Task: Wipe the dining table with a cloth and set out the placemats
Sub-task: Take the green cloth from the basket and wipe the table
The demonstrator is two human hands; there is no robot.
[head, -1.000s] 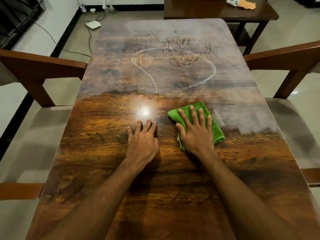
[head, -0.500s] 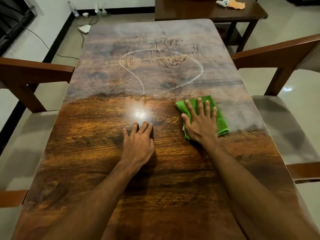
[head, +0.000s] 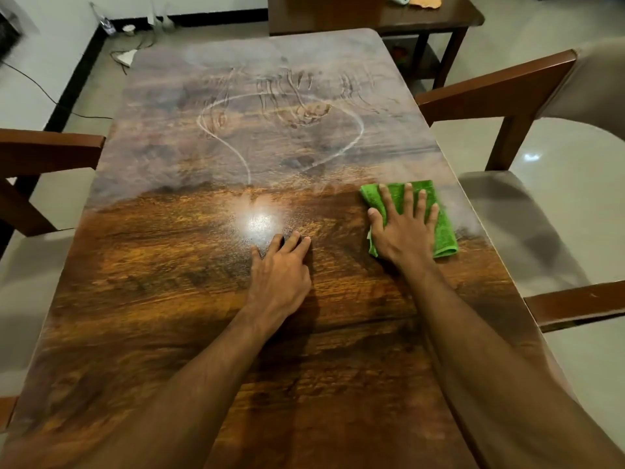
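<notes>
A folded green cloth (head: pixel 443 228) lies flat on the wooden dining table (head: pixel 169 299), close to its right edge. My right hand (head: pixel 404 228) presses down on the cloth with fingers spread. My left hand (head: pixel 280 269) rests flat on the bare wood near the table's middle, beside a bright light glare. The near half of the tabletop looks dark and glossy; the far half is covered in a pale dusty film (head: pixel 270 106) with finger marks and a curved streak. No placemats are in view.
Wooden chairs with pale seats stand on both sides: one at the left (head: pixel 44 154), one at the right (head: pixel 507 96). A smaller dark side table (head: pixel 389 15) with small items sits beyond the far end. Cables and a white adapter (head: pixel 125 57) lie on the floor.
My right hand has slid the green cloth to the right, from near the table's middle toward its right edge. My left hand has stayed put on the wood.
</notes>
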